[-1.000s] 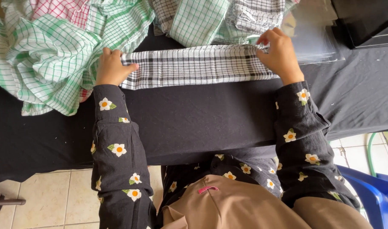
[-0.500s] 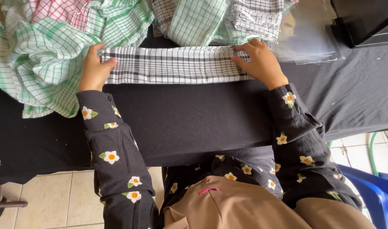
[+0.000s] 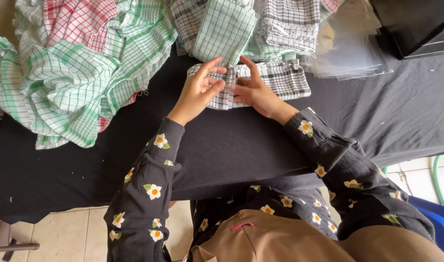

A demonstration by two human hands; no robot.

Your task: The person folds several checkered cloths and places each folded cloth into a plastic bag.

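1. The left hand (image 3: 198, 90) and right hand (image 3: 255, 90) are being pressed, fingers spread, onto the black-and-white checked cloth (image 3: 275, 80), meeting at its middle.
2. The cloth's long axis is lying left to right on the bench (image 3: 377, 116), its longer free part extending under and beyond the right hand.
3. Green checked cloths (image 3: 86, 73) are being left piled just beyond.

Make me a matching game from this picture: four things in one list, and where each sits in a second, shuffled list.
Things:
1. black-and-white checked cloth
2. green checked cloths
3. clear plastic bags
4. blue chair

Places:
A. heaped on the table's left side
B. on the floor, bottom right
C. under both hands at the table's middle
D. stacked right of the hands, by a black box

Pairs: 1-C, 2-A, 3-D, 4-B
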